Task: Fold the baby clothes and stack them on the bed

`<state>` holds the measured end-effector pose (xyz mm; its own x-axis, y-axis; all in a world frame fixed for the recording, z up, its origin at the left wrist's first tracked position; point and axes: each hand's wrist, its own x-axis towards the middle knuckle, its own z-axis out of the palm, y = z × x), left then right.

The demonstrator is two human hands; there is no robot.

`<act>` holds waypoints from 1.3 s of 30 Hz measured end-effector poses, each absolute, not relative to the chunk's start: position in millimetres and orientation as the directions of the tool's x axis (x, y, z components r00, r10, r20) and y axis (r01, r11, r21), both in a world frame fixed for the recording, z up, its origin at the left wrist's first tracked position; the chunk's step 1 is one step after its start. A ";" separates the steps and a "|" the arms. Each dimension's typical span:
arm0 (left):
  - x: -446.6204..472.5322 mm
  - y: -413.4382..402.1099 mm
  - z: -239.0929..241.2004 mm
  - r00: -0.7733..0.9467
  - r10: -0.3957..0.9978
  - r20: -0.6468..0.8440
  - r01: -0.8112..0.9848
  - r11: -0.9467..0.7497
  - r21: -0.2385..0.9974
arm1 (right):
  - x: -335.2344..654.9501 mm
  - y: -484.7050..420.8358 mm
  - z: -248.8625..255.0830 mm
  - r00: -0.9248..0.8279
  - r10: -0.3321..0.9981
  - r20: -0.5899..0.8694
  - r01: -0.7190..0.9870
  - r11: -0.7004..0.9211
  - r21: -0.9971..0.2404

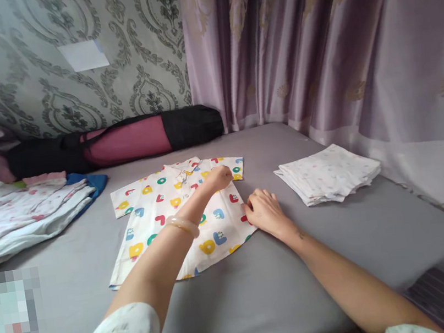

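A small white short-sleeved shirt (pixel 179 217) with a collar and a print of colourful letters lies spread flat on the grey bed sheet (pixel 235 309). Reaching across it, my left hand (pixel 221 178) is closed at the fabric beside the right-hand sleeve; its fingertips are mostly hidden behind the hand. My right hand (pixel 265 211) rests lower, at the shirt's right side edge above the hem, its thumb and curled fingers pinching the cloth there. A pale bangle (pixel 183 226) circles my left wrist.
Folded white printed cloths (pixel 331 172) are stacked on the right. At the left lies a pile of folded clothes (pixel 24 213). A long black and maroon bag (pixel 126 140) runs along the wall; purple curtains (pixel 290 39) hang at the right. The bed's edge is at lower right.
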<state>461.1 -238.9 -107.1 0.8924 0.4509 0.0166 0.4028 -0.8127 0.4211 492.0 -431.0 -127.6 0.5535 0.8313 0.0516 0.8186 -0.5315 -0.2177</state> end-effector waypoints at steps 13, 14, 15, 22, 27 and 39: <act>528.6 -255.4 -131.6 0.774 0.632 0.033 0.593 -0.742 0.312 | 480.4 -440.2 -118.6 0.523 0.852 0.010 0.826 -0.504 -0.252; 530.1 -255.3 -132.3 0.766 0.642 0.028 0.604 -0.734 0.312 | 479.7 -440.5 -118.1 0.520 0.854 0.016 0.827 -0.499 -0.259; 531.4 -255.1 -132.6 0.762 0.647 0.024 0.608 -0.728 0.316 | 478.9 -440.8 -117.7 0.517 0.856 0.021 0.828 -0.494 -0.265; 534.8 -248.9 -132.7 0.739 0.674 0.027 0.615 -0.689 0.383 | 473.4 -443.4 -116.4 0.479 0.878 0.017 0.840 -0.452 -0.302; 528.6 -227.0 -127.4 0.688 0.725 -0.018 0.577 -0.532 0.620 | 472.9 -442.6 -119.0 0.467 0.884 0.029 0.843 -0.435 -0.316; 471.0 -175.4 -106.6 0.513 0.830 -0.219 0.260 0.094 0.961 | 458.0 -433.5 -128.8 0.442 0.874 0.204 0.801 -0.282 -0.528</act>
